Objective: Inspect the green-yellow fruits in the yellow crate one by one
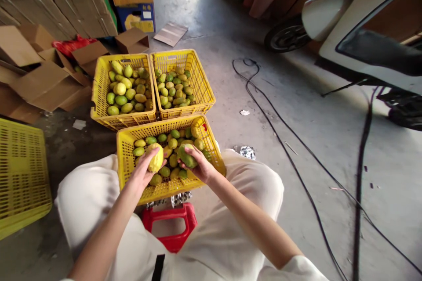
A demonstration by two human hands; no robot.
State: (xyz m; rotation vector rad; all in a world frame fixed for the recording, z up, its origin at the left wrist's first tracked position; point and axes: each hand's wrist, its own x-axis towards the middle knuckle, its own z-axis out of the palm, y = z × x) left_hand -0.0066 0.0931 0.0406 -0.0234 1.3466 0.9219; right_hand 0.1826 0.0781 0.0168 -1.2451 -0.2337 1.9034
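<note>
In the head view my left hand (144, 171) is closed around a yellow oval fruit (155, 158) with a bumpy, lemon-like skin. My right hand (201, 166) grips a green-yellow oval fruit (187, 155), its fingertips mostly hidden behind it. Both hands are over the near yellow crate (130, 186), which contains many more green and yellow fruits (173, 160). A red bit shows near that crate's far right corner. The exact kind of fruit is hard to make out.
Behind stand a left yellow crate (105, 119) and a right yellow crate (202, 92), both holding fruit. A red stool (189, 224) is between my legs. Open cardboard boxes (49, 85) lie left, above another yellow crate (23, 175). Cables (290, 127) and a scooter (329, 17) occupy the right.
</note>
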